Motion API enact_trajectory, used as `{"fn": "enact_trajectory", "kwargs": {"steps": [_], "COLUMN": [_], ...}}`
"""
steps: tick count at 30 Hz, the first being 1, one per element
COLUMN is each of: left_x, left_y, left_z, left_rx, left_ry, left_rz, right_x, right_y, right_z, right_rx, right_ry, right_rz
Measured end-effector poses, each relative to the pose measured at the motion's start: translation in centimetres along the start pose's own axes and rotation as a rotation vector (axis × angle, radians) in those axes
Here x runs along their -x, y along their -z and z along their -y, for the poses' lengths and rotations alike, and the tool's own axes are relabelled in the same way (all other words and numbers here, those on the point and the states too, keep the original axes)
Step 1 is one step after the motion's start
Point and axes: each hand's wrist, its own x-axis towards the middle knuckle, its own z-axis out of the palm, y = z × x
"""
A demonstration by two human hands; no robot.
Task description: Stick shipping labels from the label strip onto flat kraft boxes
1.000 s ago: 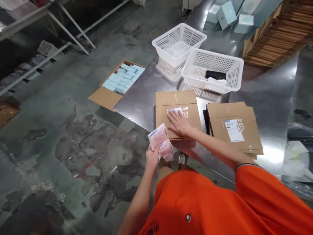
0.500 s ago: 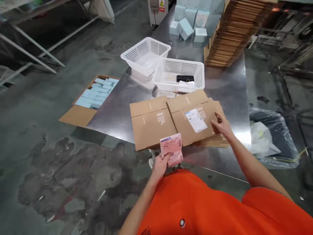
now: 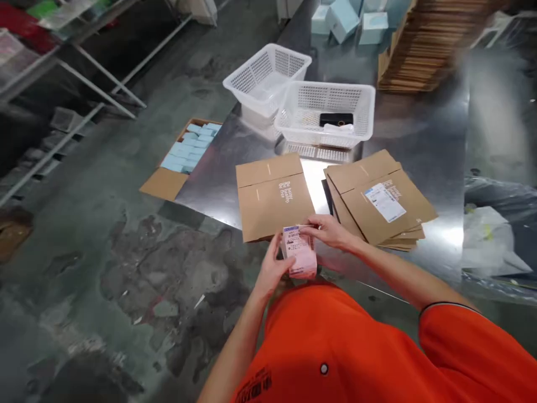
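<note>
A strip of pinkish printed shipping labels [image 3: 301,253] is between my two hands, close to my body at the table's near edge. My left hand [image 3: 272,270] grips the strip from its left side, thumb on top. The fingers of my right hand [image 3: 329,230] pinch the strip's upper right corner. Just beyond them lies a flat cardboard box [image 3: 272,198] with white lettering and no label on its upper face. To the right, a stack of flat boxes [image 3: 356,173] lies slightly fanned, its top one bearing a white shipping label [image 3: 385,202].
Two white plastic baskets [image 3: 268,75] [image 3: 364,112] stand on the steel table [image 3: 210,184], the nearer holding a dark phone-like object [image 3: 336,120]. Pale blue boxes [image 3: 343,21] and a tall cardboard stack [image 3: 432,50] are farther back. An open carton [image 3: 165,183] of blue boxes sits on the left.
My right hand smoothed a label on the left box, then moved that labelled box onto the right stack. It has since come back to the label strip in my left hand.
</note>
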Motion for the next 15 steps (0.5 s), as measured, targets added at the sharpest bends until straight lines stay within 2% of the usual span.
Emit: {"fn": "enact_trajectory", "kwargs": {"steps": [2, 4, 8, 11, 13, 15], "left_x": [-0.1, -0.7, -2.5, -3.4, -3.2, -2.3], "left_y": [0.5, 1.0, 2.3, 3.4, 4.1, 4.8], "left_z": [-1.3, -1.7, 0.0, 2.6, 4.7, 6.8], "left_rx": [-0.024, -0.062, -0.100, -0.047, 0.010, 0.038], "left_ry": [-0.075, -0.070, -0.037, 0.015, 0.086, 0.185], "left_rz": [-0.134, -0.219, -0.331, -0.286, -0.213, -0.153], "right_x": [0.2, 0.2, -1.7, -5.9, -9.4, -12.6], "right_y": [-1.4, -2.6, -4.2, -4.1, -3.5, -2.6], "right_z": [0.3, 0.7, 0.1, -1.6, -2.6, -3.2], "right_rx": [-0.030, -0.006, 0.113, 0.245, 0.431, 0.645], "right_ry": [0.031, 0.064, 0.121, 0.104, 0.059, 0.023], "right_rz": [0.050, 0.051, -0.012, -0.083, -0.195, -0.232]}}
